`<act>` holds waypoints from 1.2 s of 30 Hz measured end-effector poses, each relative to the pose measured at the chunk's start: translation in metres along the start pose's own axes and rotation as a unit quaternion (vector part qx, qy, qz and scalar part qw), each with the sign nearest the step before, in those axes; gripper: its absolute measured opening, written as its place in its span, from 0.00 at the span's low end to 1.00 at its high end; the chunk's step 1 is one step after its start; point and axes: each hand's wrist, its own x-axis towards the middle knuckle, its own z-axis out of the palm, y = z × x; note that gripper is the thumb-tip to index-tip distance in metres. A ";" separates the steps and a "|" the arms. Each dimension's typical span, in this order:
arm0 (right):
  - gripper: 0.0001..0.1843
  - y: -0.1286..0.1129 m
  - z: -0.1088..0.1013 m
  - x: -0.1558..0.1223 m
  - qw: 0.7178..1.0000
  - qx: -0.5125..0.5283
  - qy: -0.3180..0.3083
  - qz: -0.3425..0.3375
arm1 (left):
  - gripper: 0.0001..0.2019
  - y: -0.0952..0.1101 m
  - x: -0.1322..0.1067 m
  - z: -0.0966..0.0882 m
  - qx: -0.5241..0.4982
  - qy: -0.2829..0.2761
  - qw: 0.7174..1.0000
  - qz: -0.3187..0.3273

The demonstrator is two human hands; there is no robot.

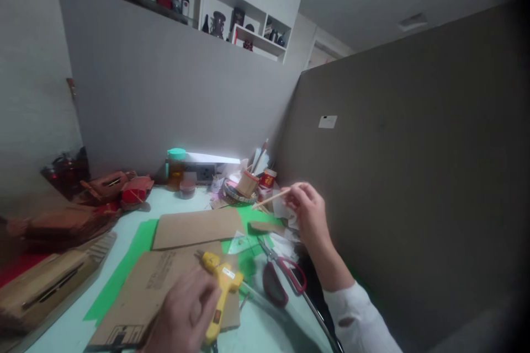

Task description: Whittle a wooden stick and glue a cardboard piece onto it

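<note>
My right hand (307,207) pinches a thin wooden stick (271,198) by one end; the stick points left over the table. My left hand (184,309) is low in front, blurred, its fingers curled; what is in them, if anything, is hidden. Just right of it lies a yellow hot glue gun (223,281) on a printed cardboard sheet (153,270). Behind that rests a smaller piece of cardboard (196,227). Scissors with dark red handles (284,276) lie to the right, below my right wrist. A clear set square (241,242) sits on the green mat (124,273).
Brown and red box-like crafts (111,193) and a wooden piece (49,287) line the left side. At the back are a jar with a teal lid (176,168), a small tub (187,188) and a tool-filled basket (240,193). A grey partition (393,149) rises at right.
</note>
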 end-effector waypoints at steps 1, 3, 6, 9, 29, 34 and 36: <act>0.14 0.000 0.006 -0.014 0.999 0.037 -0.016 0.017 | 0.07 0.000 0.006 -0.005 -0.022 0.003 0.998 -0.052; 0.15 0.001 0.019 -0.041 0.993 0.098 -0.051 0.049 | 0.09 0.004 0.018 -0.014 -0.066 0.004 0.986 -0.152; 0.15 0.004 0.041 -0.072 0.978 0.160 -0.102 0.086 | 0.21 0.016 0.034 -0.026 -0.161 -0.034 0.954 -0.251; 0.15 0.007 0.058 -0.090 0.967 0.188 -0.143 0.101 | 0.19 0.028 0.045 -0.030 -0.257 -0.106 0.908 -0.315; 0.13 0.013 0.060 -0.113 0.963 0.214 -0.122 0.108 | 0.24 -0.004 0.049 -0.040 -0.235 -0.129 0.886 -0.379; 0.08 0.018 0.054 -0.108 0.965 0.203 -0.130 0.106 | 0.20 0.005 0.056 -0.055 -0.137 -0.019 0.943 -0.302; 0.08 0.018 0.055 -0.110 0.965 0.190 -0.142 0.115 | 0.18 0.010 0.057 -0.057 -0.129 0.016 0.952 -0.277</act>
